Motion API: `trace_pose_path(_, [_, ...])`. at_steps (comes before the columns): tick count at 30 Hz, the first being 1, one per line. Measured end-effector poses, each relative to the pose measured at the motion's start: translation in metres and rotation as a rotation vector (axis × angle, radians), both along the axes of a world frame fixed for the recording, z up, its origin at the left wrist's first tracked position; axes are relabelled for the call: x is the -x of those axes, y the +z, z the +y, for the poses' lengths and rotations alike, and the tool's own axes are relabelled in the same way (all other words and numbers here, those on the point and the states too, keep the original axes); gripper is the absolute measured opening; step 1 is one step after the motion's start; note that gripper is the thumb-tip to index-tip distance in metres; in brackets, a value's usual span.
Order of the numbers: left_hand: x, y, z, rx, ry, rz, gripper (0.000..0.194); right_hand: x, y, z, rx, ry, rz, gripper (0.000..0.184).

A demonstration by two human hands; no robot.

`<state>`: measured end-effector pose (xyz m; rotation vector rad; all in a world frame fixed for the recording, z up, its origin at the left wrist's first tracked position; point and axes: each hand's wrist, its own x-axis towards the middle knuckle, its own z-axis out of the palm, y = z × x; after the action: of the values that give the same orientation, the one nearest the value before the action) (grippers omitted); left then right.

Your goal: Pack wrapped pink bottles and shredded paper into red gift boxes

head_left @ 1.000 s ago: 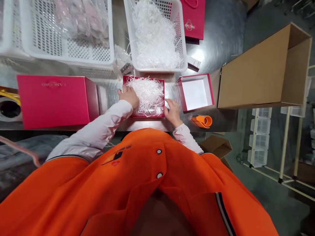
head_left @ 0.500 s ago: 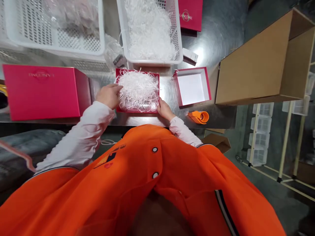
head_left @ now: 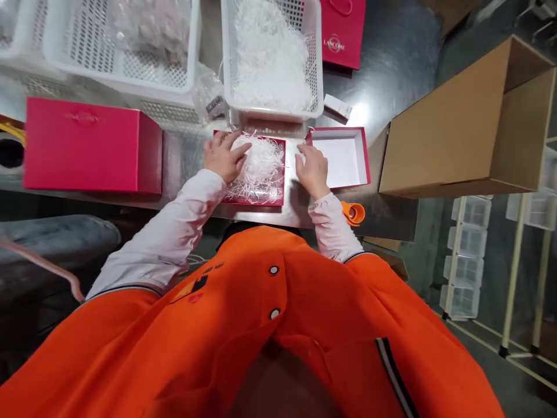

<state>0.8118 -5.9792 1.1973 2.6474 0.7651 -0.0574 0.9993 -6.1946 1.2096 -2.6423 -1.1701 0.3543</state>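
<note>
A shallow red gift box (head_left: pixel 285 174) lies on the metal table, filled with white shredded paper (head_left: pixel 261 165). Spread over its left part, my left hand (head_left: pixel 224 155) has the fingers apart on the shreds. Something clear and shiny shows under the paper at the near side of the box. My right hand (head_left: pixel 312 168) hovers between this box and a red box lid (head_left: pixel 366 154) with a white inside, lying to the right. Its fingers are apart, with nothing visible in them.
Behind the box stands a white basket (head_left: pixel 274 110) of shredded paper, left of a red paper bag (head_left: pixel 342 32). Another basket (head_left: pixel 122 81) holds plastic-wrapped items. A large red box (head_left: pixel 82 145) is at left, a cardboard carton (head_left: pixel 448 128) at right. An orange tape dispenser (head_left: pixel 354 213) lies near the edge.
My left hand has moved from the box's left edge onto the shredded paper. My right hand has let go of the box's right corner and shifted right, toward the lid.
</note>
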Motion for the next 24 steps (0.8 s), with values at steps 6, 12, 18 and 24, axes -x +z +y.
trace_pose_path(6, [-0.026,-0.007,-0.018,0.018,-0.116,0.02,0.049,-0.022,-0.021,-0.033,0.149,-0.233,0.061,0.041])
trace_pose_path(12, [-0.03,-0.019,-0.032,0.09,-0.172,0.08,0.043,0.012,-0.025,-0.036,0.128,-0.227,0.111,0.044])
trace_pose_path(18, [-0.025,0.0,-0.024,0.053,-0.079,-0.08,0.047,0.002,-0.041,-0.035,0.244,-0.285,0.048,0.048])
trace_pose_path(24, [-0.02,0.02,-0.027,0.021,-0.051,-0.232,0.054,-0.013,-0.052,-0.053,0.295,-0.334,0.12,0.037])
